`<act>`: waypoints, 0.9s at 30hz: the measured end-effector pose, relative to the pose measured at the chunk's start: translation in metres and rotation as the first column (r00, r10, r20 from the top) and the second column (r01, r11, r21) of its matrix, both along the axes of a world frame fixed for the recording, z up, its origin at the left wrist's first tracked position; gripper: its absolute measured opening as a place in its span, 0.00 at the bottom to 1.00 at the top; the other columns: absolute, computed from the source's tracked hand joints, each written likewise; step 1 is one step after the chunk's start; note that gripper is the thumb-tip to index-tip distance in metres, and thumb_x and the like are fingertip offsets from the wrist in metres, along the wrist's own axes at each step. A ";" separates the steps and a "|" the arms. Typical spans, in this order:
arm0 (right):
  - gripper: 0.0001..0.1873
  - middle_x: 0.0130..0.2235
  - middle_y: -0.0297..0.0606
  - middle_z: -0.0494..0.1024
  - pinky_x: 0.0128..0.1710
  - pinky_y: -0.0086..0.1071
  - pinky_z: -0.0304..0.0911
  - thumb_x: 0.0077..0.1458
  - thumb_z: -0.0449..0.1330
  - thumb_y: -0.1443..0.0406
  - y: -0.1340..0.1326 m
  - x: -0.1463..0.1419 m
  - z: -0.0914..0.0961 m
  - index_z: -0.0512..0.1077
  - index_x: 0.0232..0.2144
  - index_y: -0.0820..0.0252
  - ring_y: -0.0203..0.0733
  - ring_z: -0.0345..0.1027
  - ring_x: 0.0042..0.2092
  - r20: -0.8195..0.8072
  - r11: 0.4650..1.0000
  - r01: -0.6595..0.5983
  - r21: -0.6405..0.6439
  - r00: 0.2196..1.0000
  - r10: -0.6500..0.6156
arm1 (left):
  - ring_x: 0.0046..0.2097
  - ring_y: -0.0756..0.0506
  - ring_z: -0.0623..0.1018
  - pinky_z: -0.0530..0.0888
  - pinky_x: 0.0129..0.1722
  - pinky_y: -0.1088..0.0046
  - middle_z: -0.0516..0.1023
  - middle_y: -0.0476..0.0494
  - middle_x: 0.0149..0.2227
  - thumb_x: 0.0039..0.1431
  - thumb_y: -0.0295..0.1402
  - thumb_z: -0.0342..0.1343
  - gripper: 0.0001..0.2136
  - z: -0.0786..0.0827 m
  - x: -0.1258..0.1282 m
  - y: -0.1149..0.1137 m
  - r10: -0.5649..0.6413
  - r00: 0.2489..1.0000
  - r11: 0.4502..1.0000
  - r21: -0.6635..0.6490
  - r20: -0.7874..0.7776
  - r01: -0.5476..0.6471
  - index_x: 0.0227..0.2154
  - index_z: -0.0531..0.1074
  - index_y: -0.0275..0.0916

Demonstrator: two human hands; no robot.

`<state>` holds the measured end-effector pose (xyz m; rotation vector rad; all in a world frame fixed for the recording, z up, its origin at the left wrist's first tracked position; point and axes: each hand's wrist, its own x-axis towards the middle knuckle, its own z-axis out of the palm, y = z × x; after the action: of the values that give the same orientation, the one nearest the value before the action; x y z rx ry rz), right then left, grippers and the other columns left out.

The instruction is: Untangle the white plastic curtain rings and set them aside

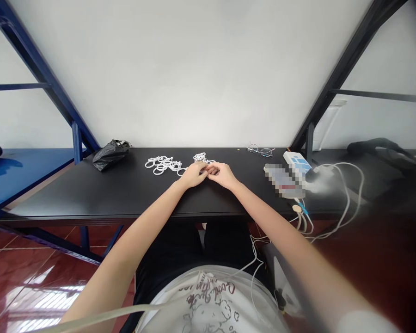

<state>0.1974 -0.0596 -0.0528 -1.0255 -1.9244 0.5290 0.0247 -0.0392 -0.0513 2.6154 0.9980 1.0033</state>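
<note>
My left hand (194, 175) and my right hand (223, 175) meet over the middle of the black table. Their fingertips are pinched together and touching. What lies between them, if anything, is too small to make out. Just left of my left hand lies a loose spread of white rings (163, 164) that look like hair ties. One white ring (181, 172) at the edge of that spread is close to my left hand. Right behind my fingers sits a smaller heap of white loops (200, 157), partly hidden by my hands.
A crumpled black plastic bag (111, 154) sits at the back left of the black table (100, 194). Eyeglasses (260, 150) lie near the wall. On the right are a phone (284, 180), a white box (298, 164) and white cables (346, 203). Metal frame posts rise at both sides.
</note>
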 end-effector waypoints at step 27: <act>0.05 0.26 0.32 0.77 0.31 0.29 0.64 0.42 0.61 0.71 -0.004 0.003 0.006 0.75 0.26 0.59 0.36 0.68 0.27 0.036 0.985 0.167 0.052 0.985 -0.169 | 0.40 0.45 0.75 0.72 0.43 0.68 0.77 0.44 0.37 0.57 0.21 0.46 0.11 -0.006 0.002 0.005 0.026 0.991 0.999 -0.047 0.128 -0.020 0.35 0.73 0.38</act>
<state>0.2002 -0.0631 -0.0473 -1.1623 -1.8554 0.3665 0.0271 -0.0341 -0.0570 2.4728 1.0105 1.1243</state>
